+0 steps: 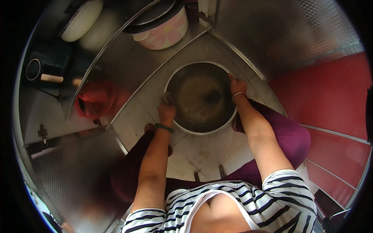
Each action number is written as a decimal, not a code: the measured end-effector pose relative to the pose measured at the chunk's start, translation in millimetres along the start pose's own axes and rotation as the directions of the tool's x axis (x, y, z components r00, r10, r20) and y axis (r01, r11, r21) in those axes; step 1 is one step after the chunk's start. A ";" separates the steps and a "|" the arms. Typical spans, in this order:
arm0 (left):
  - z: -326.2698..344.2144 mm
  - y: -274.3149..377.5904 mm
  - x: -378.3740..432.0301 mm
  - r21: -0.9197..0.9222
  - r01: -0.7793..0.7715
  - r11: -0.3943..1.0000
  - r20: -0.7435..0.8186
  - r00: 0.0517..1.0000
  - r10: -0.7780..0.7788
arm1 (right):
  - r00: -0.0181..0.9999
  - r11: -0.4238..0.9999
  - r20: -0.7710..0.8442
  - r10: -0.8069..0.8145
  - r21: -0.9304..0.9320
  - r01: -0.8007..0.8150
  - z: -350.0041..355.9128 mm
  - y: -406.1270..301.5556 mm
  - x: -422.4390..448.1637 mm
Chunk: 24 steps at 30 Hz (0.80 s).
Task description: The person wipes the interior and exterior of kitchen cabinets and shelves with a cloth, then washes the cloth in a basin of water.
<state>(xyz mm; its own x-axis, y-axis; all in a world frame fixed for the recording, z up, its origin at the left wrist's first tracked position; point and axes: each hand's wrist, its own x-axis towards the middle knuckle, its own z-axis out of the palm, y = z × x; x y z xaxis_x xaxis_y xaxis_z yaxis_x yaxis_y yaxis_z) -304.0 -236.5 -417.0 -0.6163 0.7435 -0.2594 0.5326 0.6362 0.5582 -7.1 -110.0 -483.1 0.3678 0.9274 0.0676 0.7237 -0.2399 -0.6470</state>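
Note:
A round metal basin [201,133] sits on the floor between my feet, with murky brownish water [193,87] inside. A dark patch [212,96] shows in the water; I cannot tell whether it is an object or a reflection. My left hand [166,113], with a green bangle at the wrist, is closed at the basin's left rim. A small greyish piece [167,97], perhaps a cloth or a handle, shows at its fingers. On the opposite side, my right hand [238,86] grips the right rim, thumb on top. A thin bangle circles that wrist.
Pale floor tiles [201,151] surround the basin. To the left, an open cabinet holds a red plastic bag [96,100], a dark pot [51,65] and a white bowl [83,21]. A flower-patterned pot [164,30] stands behind. Metal doors [75,171] and red drawer fronts [323,96] flank me.

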 end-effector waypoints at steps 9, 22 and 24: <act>3.0 67.2 84.0 0.161 -0.006 0.987 0.137 0.990 -0.017 | 0.919 0.918 0.098 0.383 0.066 -0.390 -13.3 -55.7 58.6; 34.7 80.1 130.9 0.189 0.033 0.981 0.117 0.992 -0.056 | 0.911 0.922 0.150 0.385 -0.028 -0.385 -2.0 -45.2 84.1; 41.9 74.3 131.1 0.144 -0.015 0.990 0.178 0.984 -0.011 | 0.956 0.956 0.037 0.291 0.005 -0.292 5.4 -22.7 85.3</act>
<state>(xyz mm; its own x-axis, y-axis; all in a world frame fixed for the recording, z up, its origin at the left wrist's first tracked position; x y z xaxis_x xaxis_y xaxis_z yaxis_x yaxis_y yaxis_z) -320.9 -83.1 -442.5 -0.5093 0.7614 -0.4012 0.6197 0.6479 0.4430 4.6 -23.9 -466.8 0.5407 0.8273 -0.1522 0.5821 -0.4986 -0.6423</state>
